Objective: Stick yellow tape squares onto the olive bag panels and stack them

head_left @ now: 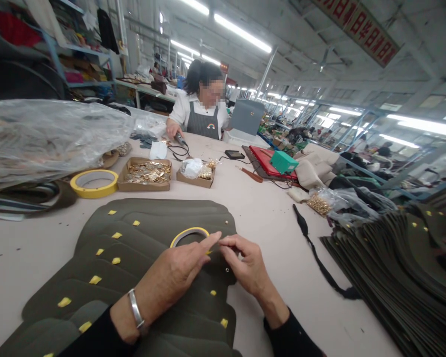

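1. Two bare hands of yours, left hand (174, 270) and right hand (247, 265), hover close together above a dark green panel (193, 208), fingertips just beside each other.
2. Your right thumb and index finger bend toward each other, while your left fingers reach out nearly straight; what lies between the fingertips is too small to make out, so you cannot tell whether either hand grips something.
3. Behind your left fingers shows a thin yellow tape roll (189, 230), over the panel.
4. Flat on the table (275, 238) before you, the panel carries scattered yellow tape pieces (116, 235) and metal studs (227, 270) near its right edge.
5. Beyond it stand a larger yellow roll (94, 193), a cardboard box (144, 187) of gold-coloured metal pieces and a smaller box (195, 181).
6. To your right, a stack of similar panels (375, 267) fans out beside a black strap (319, 263).
7. Across the table, a co-worker (178, 110) has one hand on a corded tool (180, 139).
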`<move>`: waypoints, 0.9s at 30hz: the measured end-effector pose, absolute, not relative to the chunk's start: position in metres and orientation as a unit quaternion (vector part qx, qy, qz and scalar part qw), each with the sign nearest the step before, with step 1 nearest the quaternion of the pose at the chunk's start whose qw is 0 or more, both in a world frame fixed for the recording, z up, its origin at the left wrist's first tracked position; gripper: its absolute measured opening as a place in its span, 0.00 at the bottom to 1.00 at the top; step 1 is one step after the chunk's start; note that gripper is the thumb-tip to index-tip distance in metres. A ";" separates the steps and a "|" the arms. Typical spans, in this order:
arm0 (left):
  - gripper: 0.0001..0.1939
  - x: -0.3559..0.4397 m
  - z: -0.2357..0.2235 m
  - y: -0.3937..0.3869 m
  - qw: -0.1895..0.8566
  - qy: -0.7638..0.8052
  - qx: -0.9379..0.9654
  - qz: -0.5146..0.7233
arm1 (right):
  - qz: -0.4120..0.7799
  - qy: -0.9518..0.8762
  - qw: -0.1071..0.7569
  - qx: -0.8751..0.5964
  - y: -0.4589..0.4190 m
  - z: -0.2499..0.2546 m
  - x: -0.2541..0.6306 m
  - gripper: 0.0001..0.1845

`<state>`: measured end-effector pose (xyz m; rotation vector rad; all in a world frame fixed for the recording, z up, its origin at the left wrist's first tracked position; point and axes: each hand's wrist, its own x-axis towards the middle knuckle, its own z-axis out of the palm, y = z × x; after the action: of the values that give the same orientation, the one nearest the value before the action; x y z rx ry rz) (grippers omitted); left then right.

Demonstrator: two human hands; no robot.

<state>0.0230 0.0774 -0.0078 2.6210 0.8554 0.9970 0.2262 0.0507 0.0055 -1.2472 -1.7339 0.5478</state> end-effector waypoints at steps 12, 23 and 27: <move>0.16 0.028 -0.006 0.072 0.113 0.297 0.889 0.330 | 0.032 -0.803 0.424 -0.419 0.045 0.001 0.211 0.07; 0.11 0.029 0.004 0.064 0.104 0.315 0.878 0.344 | 0.244 -0.632 0.462 -0.572 0.040 0.011 0.196 0.06; 0.11 0.032 0.008 0.059 0.069 0.300 0.876 0.371 | 0.430 -0.458 0.475 -0.616 0.048 0.013 0.212 0.10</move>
<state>0.0323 0.0593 0.0082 2.6379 0.9024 1.1177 0.2122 0.0480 0.0125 -1.5068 -1.1206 1.0519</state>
